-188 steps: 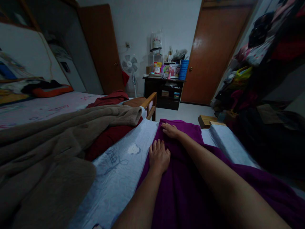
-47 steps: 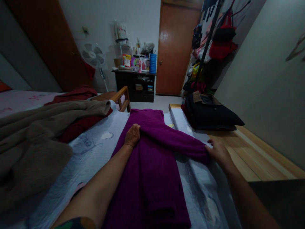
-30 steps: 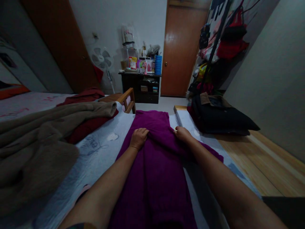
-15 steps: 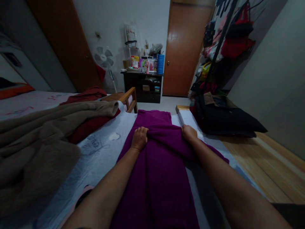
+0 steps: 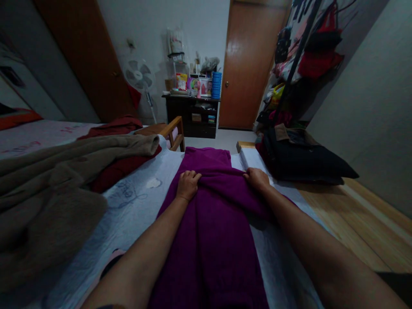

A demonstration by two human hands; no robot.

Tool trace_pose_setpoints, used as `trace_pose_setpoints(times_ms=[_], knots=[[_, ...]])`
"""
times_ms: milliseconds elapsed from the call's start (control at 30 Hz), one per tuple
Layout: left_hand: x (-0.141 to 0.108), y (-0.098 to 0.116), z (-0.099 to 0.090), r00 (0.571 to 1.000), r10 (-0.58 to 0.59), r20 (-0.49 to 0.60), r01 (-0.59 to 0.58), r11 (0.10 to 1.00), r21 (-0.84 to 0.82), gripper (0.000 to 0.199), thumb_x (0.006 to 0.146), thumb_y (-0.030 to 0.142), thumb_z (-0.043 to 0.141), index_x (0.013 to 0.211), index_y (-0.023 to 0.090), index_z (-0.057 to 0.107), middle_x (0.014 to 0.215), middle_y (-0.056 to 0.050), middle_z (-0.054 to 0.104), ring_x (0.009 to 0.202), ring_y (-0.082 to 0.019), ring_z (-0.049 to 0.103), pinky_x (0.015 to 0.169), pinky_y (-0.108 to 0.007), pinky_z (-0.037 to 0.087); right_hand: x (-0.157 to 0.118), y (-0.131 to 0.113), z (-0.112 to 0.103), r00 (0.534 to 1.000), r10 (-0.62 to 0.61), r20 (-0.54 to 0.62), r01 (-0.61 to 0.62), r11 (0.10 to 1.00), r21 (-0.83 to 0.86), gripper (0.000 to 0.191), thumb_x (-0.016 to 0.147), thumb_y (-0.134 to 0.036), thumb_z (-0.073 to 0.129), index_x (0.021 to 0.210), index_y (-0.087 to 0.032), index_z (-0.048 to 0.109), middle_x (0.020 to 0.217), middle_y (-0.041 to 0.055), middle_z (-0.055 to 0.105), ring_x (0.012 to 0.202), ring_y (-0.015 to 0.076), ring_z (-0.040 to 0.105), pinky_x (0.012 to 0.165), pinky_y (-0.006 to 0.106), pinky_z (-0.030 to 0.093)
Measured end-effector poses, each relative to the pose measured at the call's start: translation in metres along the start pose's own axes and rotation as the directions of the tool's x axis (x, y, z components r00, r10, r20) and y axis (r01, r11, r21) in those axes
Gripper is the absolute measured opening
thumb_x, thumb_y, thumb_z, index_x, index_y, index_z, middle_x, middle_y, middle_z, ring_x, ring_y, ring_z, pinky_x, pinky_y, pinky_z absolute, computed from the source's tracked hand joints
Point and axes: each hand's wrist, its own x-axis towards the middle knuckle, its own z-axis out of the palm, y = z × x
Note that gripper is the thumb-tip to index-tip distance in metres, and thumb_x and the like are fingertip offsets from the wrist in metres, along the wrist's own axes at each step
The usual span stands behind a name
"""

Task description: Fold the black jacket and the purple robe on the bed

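A purple top (image 5: 222,244) lies lengthwise over the bed's pale blue sheet (image 5: 141,223), its far end near the bed's edge. My left hand (image 5: 187,184) is closed on the cloth, pinching a fold left of its middle. To the right, my right hand (image 5: 256,177) also has its fingers closed, gripping the purple cloth at a corner. Between the two hands the fabric is drawn into a crosswise crease. A sleeve-like part runs right and is partly covered by my right forearm.
A brown fleecy coat (image 5: 61,180) and dark red clothing (image 5: 125,171) lie to the left. Folded dark clothes (image 5: 309,159) are stacked at right, beside wooden boards (image 5: 350,219). Beyond the bed stand a wooden chair (image 5: 175,133), a fan (image 5: 140,75) and a black cabinet (image 5: 191,116).
My right hand has turned slightly, and my right forearm has shifted, covering more of the sleeve-like part. Both hands keep hold of the purple top. The view has moved a little.
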Motion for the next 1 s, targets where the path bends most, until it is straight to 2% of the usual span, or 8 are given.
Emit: trace_pose_setpoints(times_ms=[133, 233, 333, 500, 667, 767, 867, 1000], knots=[[0.000, -0.001, 0.002, 0.999, 0.046, -0.025, -0.047, 0.998, -0.042, 0.029, 0.087, 0.015, 0.049, 0.108, 0.025, 0.065, 0.102, -0.007, 0.062, 0.099, -0.025, 0.052, 0.086, -0.040, 0.038, -0.005, 0.006, -0.003, 1.000, 0.010, 0.027, -0.010, 1.000, 0.019, 0.033, 0.092, -0.042, 0.046, 0.104, -0.020, 0.068, 0.105, 0.0136, 0.070, 0.097, 0.0264, 0.065, 0.075, 0.031, 0.045], [0.000, 0.000, 0.003, 0.998, 0.058, -0.036, -0.060, 0.996, -0.071, 0.030, 0.086, 0.012, 0.048, 0.109, 0.023, 0.063, 0.106, -0.007, 0.063, 0.101, -0.024, 0.054, 0.088, -0.040, 0.039, 0.001, -0.003, -0.006, 0.999, 0.003, 0.034, -0.005, 0.998, 0.063, 0.031, 0.091, -0.037, 0.048, 0.105, -0.019, 0.068, 0.110, 0.0151, 0.069, 0.103, 0.0274, 0.063, 0.080, 0.032, 0.044], [0.000, 0.001, 0.001, 0.999, 0.037, -0.031, -0.039, 0.997, -0.065, 0.029, 0.082, 0.010, 0.050, 0.106, 0.022, 0.062, 0.105, -0.008, 0.063, 0.100, -0.025, 0.053, 0.089, -0.040, 0.039, 0.016, -0.024, -0.006, 0.998, -0.041, 0.046, 0.036, 0.992, 0.120, 0.032, 0.092, -0.038, 0.046, 0.109, -0.020, 0.066, 0.115, 0.0117, 0.068, 0.108, 0.0252, 0.061, 0.084, 0.030, 0.043], [0.000, 0.004, -0.004, 1.000, 0.002, -0.001, -0.002, 0.999, -0.040, 0.024, 0.081, 0.011, 0.052, 0.100, 0.023, 0.061, 0.101, -0.008, 0.061, 0.098, -0.026, 0.052, 0.088, -0.040, 0.040, 0.048, -0.065, -0.001, 0.996, -0.071, 0.053, 0.059, 0.976, 0.208, 0.043, 0.100, -0.038, 0.028, 0.115, -0.019, 0.064, 0.117, 0.0100, 0.067, 0.108, 0.0205, 0.061, 0.084, 0.025, 0.042], [0.000, 0.003, -0.007, 0.999, 0.023, 0.025, -0.021, 0.996, -0.085, 0.030, 0.079, 0.017, 0.060, 0.108, 0.024, 0.060, 0.108, -0.007, 0.062, 0.104, -0.027, 0.051, 0.092, -0.041, 0.040, 0.076, -0.091, 0.008, 0.995, -0.053, 0.087, 0.031, 0.971, 0.238, 0.042, 0.098, -0.040, 0.035, 0.113, -0.015, 0.066, 0.118, 0.0131, 0.067, 0.108, 0.0214, 0.061, 0.082, 0.025, 0.043], [0.000, 0.002, -0.005, 0.997, 0.073, -0.001, -0.073, 0.991, -0.110, 0.027, 0.082, 0.017, 0.059, 0.109, 0.024, 0.061, 0.110, -0.006, 0.064, 0.106, -0.025, 0.052, 0.093, -0.040, 0.039, 0.086, -0.097, 0.015, 0.992, -0.026, 0.125, -0.005, 0.972, 0.236, 0.044, 0.091, -0.048, 0.049, 0.112, -0.014, 0.067, 0.116, 0.0153, 0.068, 0.104, 0.0248, 0.063, 0.080, 0.028, 0.046], [0.000, 0.000, -0.002, 0.993, 0.113, -0.026, -0.115, 0.984, -0.138, 0.023, 0.088, 0.017, 0.053, 0.108, 0.023, 0.062, 0.108, -0.005, 0.067, 0.104, -0.023, 0.054, 0.092, -0.039, 0.039, 0.093, -0.097, 0.018, 0.991, -0.022, 0.132, -0.010, 0.971, 0.239, 0.040, 0.085, -0.045, 0.060, 0.109, -0.015, 0.068, 0.111, 0.0142, 0.069, 0.101, 0.0245, 0.065, 0.079, 0.027, 0.046], [0.000, 0.001, -0.002, 0.992, 0.122, -0.019, -0.123, 0.981, -0.151, 0.022, 0.091, 0.017, 0.048, 0.106, 0.023, 0.063, 0.102, -0.005, 0.069, 0.099, -0.023, 0.056, 0.089, -0.039, 0.040, 0.093, -0.090, 0.020, 0.999, 0.000, 0.047, -0.012, 0.970, 0.244, 0.036, 0.096, -0.039, 0.041, 0.117, -0.019, 0.063, 0.120, 0.0116, 0.065, 0.111, 0.0210, 0.060, 0.086, 0.026, 0.043]])
